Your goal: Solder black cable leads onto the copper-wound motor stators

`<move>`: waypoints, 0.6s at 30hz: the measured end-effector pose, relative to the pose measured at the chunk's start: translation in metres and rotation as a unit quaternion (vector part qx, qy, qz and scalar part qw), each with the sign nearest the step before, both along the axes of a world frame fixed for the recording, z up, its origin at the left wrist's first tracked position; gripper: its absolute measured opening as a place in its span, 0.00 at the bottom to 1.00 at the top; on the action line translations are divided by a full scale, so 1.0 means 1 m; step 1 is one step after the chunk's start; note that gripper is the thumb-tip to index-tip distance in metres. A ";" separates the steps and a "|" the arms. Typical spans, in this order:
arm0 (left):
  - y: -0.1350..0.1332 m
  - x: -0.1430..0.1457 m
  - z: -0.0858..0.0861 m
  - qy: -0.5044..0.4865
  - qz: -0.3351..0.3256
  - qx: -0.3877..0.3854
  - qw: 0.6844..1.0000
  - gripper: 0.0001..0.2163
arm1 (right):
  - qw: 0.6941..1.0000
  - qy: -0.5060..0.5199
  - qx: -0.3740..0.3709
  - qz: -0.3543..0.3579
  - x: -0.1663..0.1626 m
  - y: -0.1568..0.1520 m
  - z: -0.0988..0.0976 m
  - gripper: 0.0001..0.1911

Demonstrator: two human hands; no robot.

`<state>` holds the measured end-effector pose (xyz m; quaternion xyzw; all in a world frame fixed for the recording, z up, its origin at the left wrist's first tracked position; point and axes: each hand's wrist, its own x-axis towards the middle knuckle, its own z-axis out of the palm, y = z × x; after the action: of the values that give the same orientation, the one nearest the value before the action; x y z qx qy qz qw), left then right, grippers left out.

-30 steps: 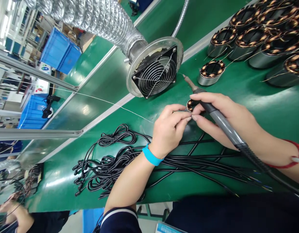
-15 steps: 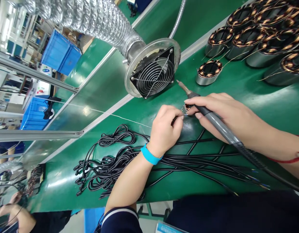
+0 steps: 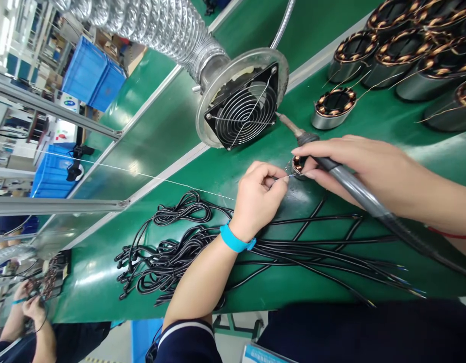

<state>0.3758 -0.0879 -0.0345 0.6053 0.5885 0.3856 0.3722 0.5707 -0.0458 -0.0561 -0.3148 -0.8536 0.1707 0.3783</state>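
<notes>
One soldering iron (image 3: 359, 191) in right hand (image 3: 356, 164) grip; left hand (image 3: 255, 196) grip pinches thin wire (image 3: 292, 175); little copper-wound core (image 3: 297, 165) between 'em; black cables (image 3: 191, 244) across desk (image 3: 91, 297)

L hand (image 3: 260, 197) bare; turq. wristband (image 3: 233, 239) w/ small tab at its 3–4 o'clock end. Navy short sleeve (image 3: 185, 344), 6–7 o'clock, w/ wht. stripe nr. cuff. R hand (image 3: 352, 164) bare; red bracelet (image 3: 450, 233), approx. 3–4 o'clock, partly vis. Navy top (image 3: 369, 330), 5 o'clock; blue/wht. card (image 3: 261, 354) against it, 6 o'clock, print illegible.
</notes>
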 end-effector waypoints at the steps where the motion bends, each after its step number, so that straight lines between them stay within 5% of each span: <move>1: 0.000 0.000 0.000 -0.014 0.004 -0.006 1.000 0.04 | 1.000 0.007 -0.003 -0.011 -0.005 0.000 -0.001 0.16; 7: 0.000 -0.001 0.000 -0.018 0.015 0.013 1.000 0.04 | 0.998 -0.022 0.047 -0.047 -0.016 -0.002 -0.006 0.17; 18: -0.003 0.000 -0.004 0.030 -0.008 0.064 0.997 0.05 | 0.992 0.002 0.024 -0.126 0.024 -0.051 0.015 0.12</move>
<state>0.3758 -0.0909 -0.0383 0.6440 0.5688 0.4011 0.3175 0.5944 -0.0966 -0.0413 -0.4105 -0.8101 0.1022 0.4060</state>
